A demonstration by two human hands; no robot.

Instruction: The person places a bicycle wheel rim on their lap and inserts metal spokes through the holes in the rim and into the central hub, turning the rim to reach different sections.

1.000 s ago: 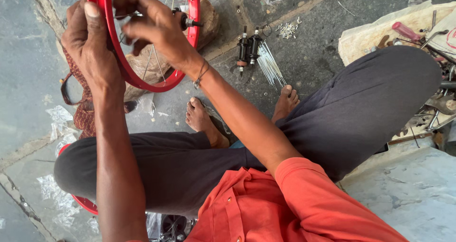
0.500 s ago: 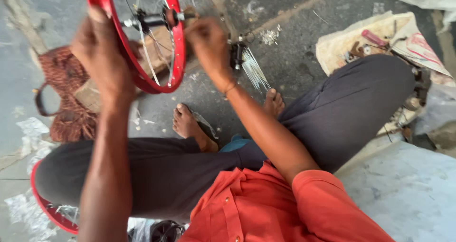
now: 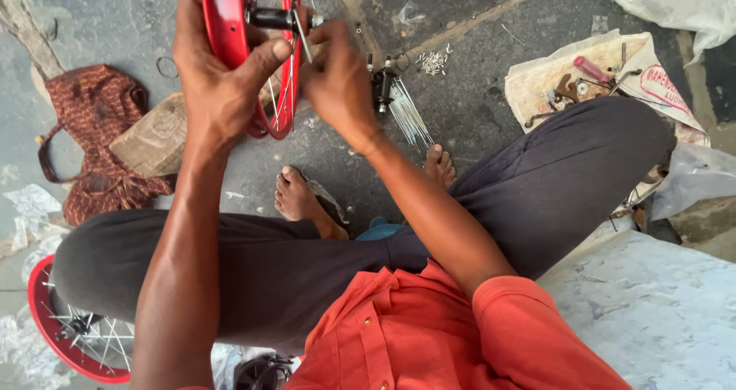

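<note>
Left hand [image 3: 215, 91] clenched on the red wheel rim [image 3: 230, 45], fingers wrapped over the far side, thumb pressed across the near face. The rim stands upright on edge, its lower curve just above the stone floor [image 3: 475, 68].

Right hand [image 3: 337, 83] sits just right of the rim; its fingers [image 3: 326, 34] are pinched at the end of the black hub [image 3: 272, 17], apparently on a thin spoke there. What exactly they grip is too small to tell.

Progress, as a judgement: the wheel looks only partly laced. A few spokes cross between hub and rim, with gaps between them. Beyond the right fingers, a bundle of loose spokes [image 3: 406, 118] fans out on the floor, and a small heap of nipples [image 3: 435, 60] lies farther off, both unused. So a good share of spoking appears left to do.

Behind the left elbow, near the knee, a second red wheel [image 3: 65, 336] lies flat and looks fully spoked.

Right of the right hand, well apart, a cloth sack [image 3: 613, 60] carries hand tools. Left of the left fingers: a wooden block [image 3: 153, 141] and a brown patterned bag [image 3: 88, 129].
</note>
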